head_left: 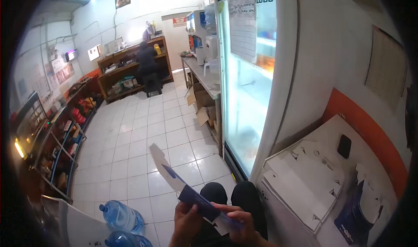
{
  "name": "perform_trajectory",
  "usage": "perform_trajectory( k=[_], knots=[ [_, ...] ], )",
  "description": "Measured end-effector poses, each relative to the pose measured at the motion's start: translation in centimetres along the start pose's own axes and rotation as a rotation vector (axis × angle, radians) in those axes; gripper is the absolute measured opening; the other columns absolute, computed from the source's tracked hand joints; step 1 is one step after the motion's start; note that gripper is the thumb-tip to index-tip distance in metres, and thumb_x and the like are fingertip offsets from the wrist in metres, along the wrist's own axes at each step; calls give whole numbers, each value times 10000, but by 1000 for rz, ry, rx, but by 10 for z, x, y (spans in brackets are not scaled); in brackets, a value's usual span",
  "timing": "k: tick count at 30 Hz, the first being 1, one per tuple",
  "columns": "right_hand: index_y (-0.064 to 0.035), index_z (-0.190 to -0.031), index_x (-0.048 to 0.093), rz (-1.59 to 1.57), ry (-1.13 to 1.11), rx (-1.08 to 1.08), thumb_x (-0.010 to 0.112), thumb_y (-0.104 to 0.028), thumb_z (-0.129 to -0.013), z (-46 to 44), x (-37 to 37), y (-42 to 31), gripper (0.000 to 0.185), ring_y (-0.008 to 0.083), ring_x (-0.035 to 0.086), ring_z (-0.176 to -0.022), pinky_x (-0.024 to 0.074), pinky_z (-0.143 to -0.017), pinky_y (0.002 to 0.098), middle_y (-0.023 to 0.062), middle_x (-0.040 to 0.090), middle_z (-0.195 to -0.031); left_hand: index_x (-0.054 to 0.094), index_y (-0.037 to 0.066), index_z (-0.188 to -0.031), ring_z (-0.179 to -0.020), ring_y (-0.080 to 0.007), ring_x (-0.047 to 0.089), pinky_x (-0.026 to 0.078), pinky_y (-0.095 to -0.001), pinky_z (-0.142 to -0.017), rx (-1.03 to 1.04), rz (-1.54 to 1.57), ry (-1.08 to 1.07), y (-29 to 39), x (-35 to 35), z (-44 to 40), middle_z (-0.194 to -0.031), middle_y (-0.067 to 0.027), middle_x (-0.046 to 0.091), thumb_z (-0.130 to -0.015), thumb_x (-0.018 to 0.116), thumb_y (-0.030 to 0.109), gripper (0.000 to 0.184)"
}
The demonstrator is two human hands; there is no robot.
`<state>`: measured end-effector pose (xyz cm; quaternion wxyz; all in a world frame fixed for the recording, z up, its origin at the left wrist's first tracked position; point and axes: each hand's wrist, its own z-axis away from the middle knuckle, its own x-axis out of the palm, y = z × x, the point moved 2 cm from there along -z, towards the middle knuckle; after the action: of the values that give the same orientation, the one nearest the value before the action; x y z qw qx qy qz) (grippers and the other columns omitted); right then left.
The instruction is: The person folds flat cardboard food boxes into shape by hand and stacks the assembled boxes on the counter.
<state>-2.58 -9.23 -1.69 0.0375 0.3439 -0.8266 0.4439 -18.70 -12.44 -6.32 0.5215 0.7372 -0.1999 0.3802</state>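
A blue and white cardboard box blank (194, 197) is held over my lap, its pale end flap reaching up and to the left. My left hand (188, 221) grips its near left edge with the thumb on top. Further right, my right hand (237, 221) is closed around the other end, fingers across the blue face. On the white surface to my right lies a stack of flat white cardboard blanks (305, 177). Beside it are blue and white folded cardboard pieces (355, 221), partly cut off by the view's dark edge.
Two blue water jugs (124, 216) stand on the floor at lower left. A lit glass-door fridge (248, 94) rises ahead right, beside a counter (202, 75). A dark phone-like object (344, 146) lies behind the blanks. Another person (146, 60) sits at far shelves; shelving (65, 151) lines the left.
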Motion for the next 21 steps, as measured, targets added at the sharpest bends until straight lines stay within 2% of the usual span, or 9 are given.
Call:
perform_trajectory(
  k=[1, 2, 5, 6, 9, 13, 17, 19, 21],
  knots=[
    [-111, -1117, 747, -136, 151, 70, 730, -80, -932, 5, 1, 5, 189, 342, 647, -1126, 548, -834, 405, 194, 639, -1223, 593, 4, -1311, -1100, -267, 693, 543, -459, -1021, 14, -10, 0, -2, 5, 0, -1201, -136, 702, -1031, 589, 37, 282],
    [-101, -1330, 630, -56, -96, -77, 556, -4, -1033, 6, -15, 8, 321, 450, 591, -1281, 544, -989, 460, 304, 565, -1383, 607, 1, -1287, -1078, -267, 699, 551, -449, -995, 17, 7, 20, -4, 5, -3, -1177, -134, 710, -1044, 575, 63, 253],
    [-79, -1417, 549, 507, -479, 47, 475, 5, -1061, -10, -31, -31, 373, 497, 604, -1236, 555, -968, 496, 337, 560, -1351, 648, -8, -1207, -1009, -252, 711, 565, -409, -902, 61, -91, 105, -8, 4, -8, -1101, -119, 731, -1080, 537, 147, 229],
    [-70, -1263, 711, 733, -578, -139, 771, -26, -824, -13, -39, -24, 445, 411, 633, -1270, 552, -1042, 464, 218, 586, -1437, 662, -10, -1176, -982, -237, 712, 564, -388, -862, 100, -229, 149, -8, 4, -9, -1073, -111, 737, -1091, 526, 180, 249],
    [-81, -1392, 639, 781, -651, -185, 726, -143, -922, -27, -53, -2, 482, 453, 459, -1430, 437, -1131, 554, 248, 497, -1528, 655, 0, -1180, -916, -248, 720, 572, -377, -806, 131, -1132, 236, -16, 2, -2, -1069, -109, 742, -1114, 484, 293, 346],
    [-56, -1305, 697, 1063, -373, -228, 755, -50, -871, -38, -49, 27, 438, 413, 499, -1409, 475, -1106, 520, 223, 542, -1500, 663, -34, -1082, -886, -207, 680, 545, -392, -781, 67, -602, 362, -52, 25, -4, -1004, -77, 728, -1120, 462, 357, 442],
    [-33, -1271, 712, 903, -310, -139, 753, -62, -885, -34, -46, 44, 390, 354, 631, -1170, 523, -990, 464, 207, 612, -1357, 666, -22, -1170, -922, -154, 657, 523, -312, -806, -44, -1131, 206, -27, 10, -11, -1024, -97, 722, -1116, 483, 241, 324],
    [-32, -1279, 690, 781, -216, -11, 735, -95, -923, -31, -48, 49, 364, 336, 644, -1105, 531, -938, 438, 205, 614, -1330, 637, -25, -1232, -993, -191, 666, 533, -335, -880, -273, -843, 181, -15, 13, -13, -1103, -142, 710, -1109, 496, 242, 325],
    [-32, -1271, 665, 693, -76, 124, 707, -134, -963, -30, -56, 58, 328, 317, 660, -1048, 537, -890, 415, 204, 631, -1275, 601, 23, -1341, -1171, -320, 650, 516, -420, -1011, -130, -1434, -335, 8, 13, -19, -1299, -186, 655, -1089, 518, 208, 324]
  ],
)
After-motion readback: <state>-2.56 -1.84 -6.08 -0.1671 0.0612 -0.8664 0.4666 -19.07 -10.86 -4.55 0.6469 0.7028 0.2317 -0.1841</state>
